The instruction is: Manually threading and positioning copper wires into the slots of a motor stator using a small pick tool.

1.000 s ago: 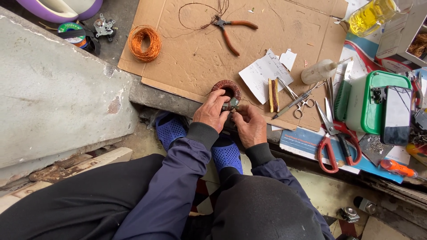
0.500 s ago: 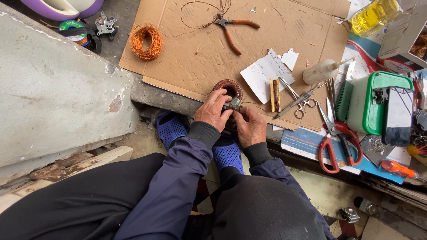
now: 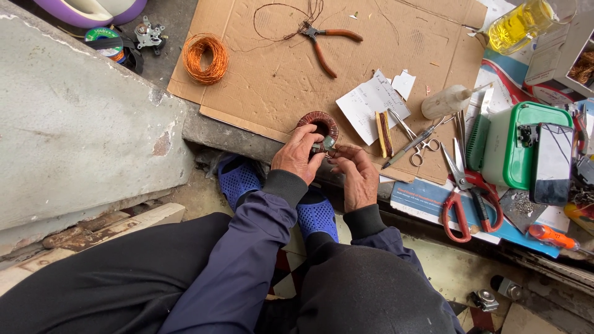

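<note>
Your left hand grips a ring-shaped coil wound in dark reddish copper wire, its fingers curled together around the coil's near edge. The coil sits at the front edge of a flat sheet of cardboard, just above your hands, tipped so that its round hole faces up. Your right hand is just beside the left, its fingertips pinched together close to a small grey metal piece at the coil's lower rim; whether they actually clamp that piece or a thin wire, you cannot tell from here.

Below your hands are your two blue perforated slippers and your knees in dark trousers.

On the cardboard, well apart from the coil, lie a loose bundle of orange copper wire near the far left corner and a pair of pliers with reddish handles near the top, tangled with thin wire. To the right of the coil lie a white paper slip, a small flat brown bobbin, slim metal scissors and a white squeeze bottle. Farther right are red-handled scissors, a green and white box and a yellow bottle.
</note>
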